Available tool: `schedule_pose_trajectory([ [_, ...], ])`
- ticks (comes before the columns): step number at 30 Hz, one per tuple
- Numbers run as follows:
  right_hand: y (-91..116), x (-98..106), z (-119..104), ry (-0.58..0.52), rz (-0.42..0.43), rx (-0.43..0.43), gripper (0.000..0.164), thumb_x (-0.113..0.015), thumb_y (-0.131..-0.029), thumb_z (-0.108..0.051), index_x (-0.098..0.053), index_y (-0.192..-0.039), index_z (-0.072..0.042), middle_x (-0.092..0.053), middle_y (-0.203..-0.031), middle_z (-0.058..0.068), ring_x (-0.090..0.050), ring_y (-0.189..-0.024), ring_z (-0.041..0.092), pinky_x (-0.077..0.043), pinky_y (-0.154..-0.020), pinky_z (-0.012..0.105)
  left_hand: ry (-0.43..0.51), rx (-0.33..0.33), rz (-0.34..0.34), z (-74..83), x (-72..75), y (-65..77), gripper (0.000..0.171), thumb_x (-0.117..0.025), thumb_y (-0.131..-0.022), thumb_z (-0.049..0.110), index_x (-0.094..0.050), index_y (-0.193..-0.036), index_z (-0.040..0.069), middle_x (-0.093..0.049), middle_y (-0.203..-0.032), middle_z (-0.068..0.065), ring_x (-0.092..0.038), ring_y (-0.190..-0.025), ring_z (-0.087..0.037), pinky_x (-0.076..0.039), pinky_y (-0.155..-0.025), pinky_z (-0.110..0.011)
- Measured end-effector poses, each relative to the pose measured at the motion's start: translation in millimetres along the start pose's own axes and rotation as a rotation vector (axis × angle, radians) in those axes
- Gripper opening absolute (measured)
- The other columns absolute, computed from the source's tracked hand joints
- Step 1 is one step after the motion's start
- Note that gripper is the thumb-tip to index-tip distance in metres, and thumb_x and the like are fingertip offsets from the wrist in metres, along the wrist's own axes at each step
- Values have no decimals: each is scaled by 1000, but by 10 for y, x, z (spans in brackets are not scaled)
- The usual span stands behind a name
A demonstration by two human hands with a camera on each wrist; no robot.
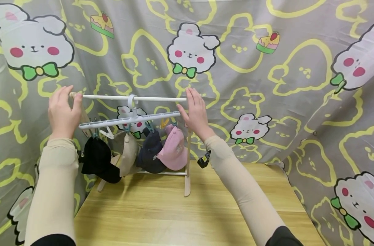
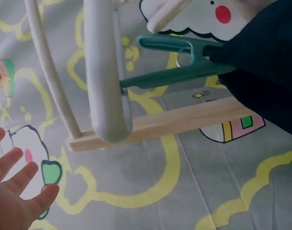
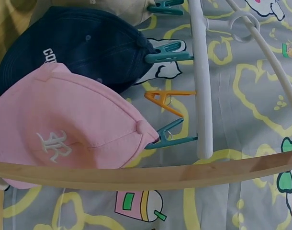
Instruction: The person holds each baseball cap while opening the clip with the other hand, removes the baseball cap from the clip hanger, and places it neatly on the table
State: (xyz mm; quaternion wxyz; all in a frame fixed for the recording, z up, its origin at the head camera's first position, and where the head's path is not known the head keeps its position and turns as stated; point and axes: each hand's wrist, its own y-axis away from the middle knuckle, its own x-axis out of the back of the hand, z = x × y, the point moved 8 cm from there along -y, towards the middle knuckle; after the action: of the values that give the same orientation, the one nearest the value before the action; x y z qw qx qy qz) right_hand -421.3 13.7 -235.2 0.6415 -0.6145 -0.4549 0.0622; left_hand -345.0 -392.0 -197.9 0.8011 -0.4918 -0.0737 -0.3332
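Note:
A light grey clip hanger (image 1: 113, 122) hooks over the white top rod (image 1: 107, 97) of a small wooden-sided rack. From its pegs hang a black cap (image 1: 97, 155), a beige cap (image 1: 128, 155), a navy cap (image 1: 150, 153) and a pink cap (image 1: 173, 148). My left hand (image 1: 64, 112) is beside the rod's left end; in the left wrist view its fingers (image 2: 21, 177) are spread, apart from the rack. By the rod's right end, my right hand (image 1: 194, 109) has its fingers extended; whether it touches the rod I cannot tell.
An orange peg (image 3: 158, 96) and a white peg (image 1: 108, 133) on the hanger hold nothing. The rack's wooden foot (image 1: 187, 186) stands on a wood-grain table (image 1: 205, 212). Grey cartoon-print curtains (image 1: 251, 92) enclose the table behind and at the sides.

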Motion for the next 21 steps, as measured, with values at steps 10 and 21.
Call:
schedule_pose_trajectory([
  [10, -16, -72, 38, 22, -45, -41, 68, -54, -98, -37, -31, -150, 0, -35, -155, 16, -29, -146, 31, -25, -120, 49, -108, 93, -273, -226, -243, -106, 72, -30, -99, 59, -22, -156, 16, -13, -164, -14, -15, -149, -44, -16, -114, -69],
  [21, -4, -102, 57, 38, -27, -24, 66, -56, -98, -35, -34, -149, 1, -40, -151, 18, -36, -142, 31, -31, -116, 48, -195, 80, -487, -342, -380, -172, 81, -21, -98, 62, -10, -157, 7, -2, -163, -20, -8, -147, -50, -15, -108, -74],
])
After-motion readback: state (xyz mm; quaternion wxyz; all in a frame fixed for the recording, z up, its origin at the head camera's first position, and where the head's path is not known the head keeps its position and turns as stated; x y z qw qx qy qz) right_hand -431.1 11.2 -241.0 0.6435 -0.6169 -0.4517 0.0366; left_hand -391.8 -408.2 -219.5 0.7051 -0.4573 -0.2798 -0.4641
